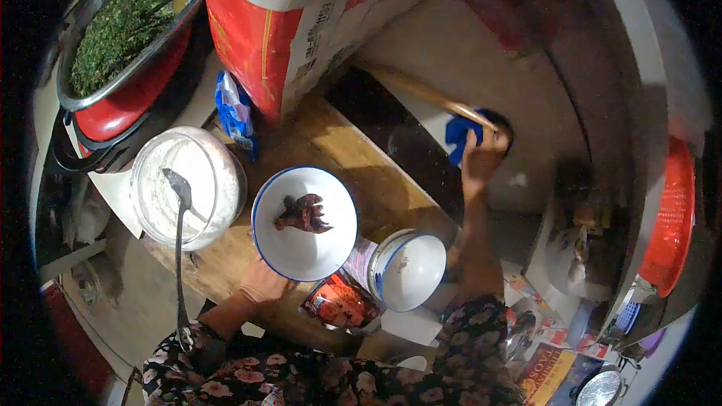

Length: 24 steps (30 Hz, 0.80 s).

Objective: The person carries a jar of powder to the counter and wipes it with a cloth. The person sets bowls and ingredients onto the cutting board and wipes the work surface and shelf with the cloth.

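My left hand (265, 281) is at the lower rim of a white bowl with a blue edge (336, 207), its fingers mostly hidden under the bowl as it holds it. Inside lies a dark reddish-brown, claw-shaped piece of food (304, 214). Out to the right, my right hand (483, 156) is closed around the end of a long wooden stick (440, 96). A blue cloth-like thing (456, 135) shows beside those fingers; whether they grip it too is unclear. Left of the bowl stands a clear tub of white powder (150, 188) with a dark metal spoon (180, 214) in it.
A second white bowl (410, 271) sits by a red food packet (342, 302). Behind the tub are a blue packet (235, 114), a tall red-and-white sack (248, 45) and a steel basin (68, 98) of chopped greens (116, 34). A red basket (669, 218) is at far right.
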Available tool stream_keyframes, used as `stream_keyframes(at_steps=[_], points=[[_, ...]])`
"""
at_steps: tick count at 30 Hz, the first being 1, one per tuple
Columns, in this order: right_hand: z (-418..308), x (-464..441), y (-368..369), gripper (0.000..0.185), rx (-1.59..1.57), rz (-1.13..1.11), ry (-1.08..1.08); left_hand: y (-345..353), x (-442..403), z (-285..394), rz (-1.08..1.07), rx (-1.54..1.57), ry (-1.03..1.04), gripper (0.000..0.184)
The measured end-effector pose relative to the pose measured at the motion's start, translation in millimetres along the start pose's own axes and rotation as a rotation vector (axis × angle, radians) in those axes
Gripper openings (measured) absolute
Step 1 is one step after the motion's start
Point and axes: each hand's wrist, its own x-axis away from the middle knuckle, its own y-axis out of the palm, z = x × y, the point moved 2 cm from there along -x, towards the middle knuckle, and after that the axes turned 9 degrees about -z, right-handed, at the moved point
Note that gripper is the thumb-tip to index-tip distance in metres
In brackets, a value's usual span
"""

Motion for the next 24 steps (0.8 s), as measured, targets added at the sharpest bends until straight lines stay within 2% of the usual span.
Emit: stream_keyframes(at_steps=[2, 4, 7, 9, 13, 15, 19, 21, 24], points=[[-21, -18, -7, 0.029, -0.047, 0.016, -0.072, 1, 1, -1, -0.014, 0.041, -0.002, 0.036], [-38, -34, -10, 0.032, -0.174, 0.155, -0.168, -2, 1, -4, -0.018, 0.073, -0.009, 0.036], [-55, -58, -10, 0.035, -0.099, 0.184, -0.124, -5, 1, -3, -0.126, 0.114, -0.039, 0.037], [-69, -80, -24, 0.039, 0.033, 0.235, -0.176, -11, 2, -1, 0.021, -0.056, 0.079, 0.036], [-84, -116, -18, 0.046, 0.118, 0.226, -0.265, 5, 4, -6, 0.03, 0.075, 0.058, 0.037], [-92, -126, 0, 0.058, 0.077, 0.232, -0.366, 4, 4, -8, -0.004, 0.176, -0.005, 0.037], [-98, -122, 14, 0.067, 0.053, 0.214, -0.372, 16, 8, -10, 0.028, 0.145, 0.009, 0.038], [-97, -117, 24, 0.069, -0.087, 0.111, -0.358, 6, 5, -5, -0.005, 0.006, 0.041, 0.035], [-96, -110, 39, 0.069, -0.162, 0.114, -0.382, 0, 2, -2, -0.001, 0.102, -0.008, 0.035]])
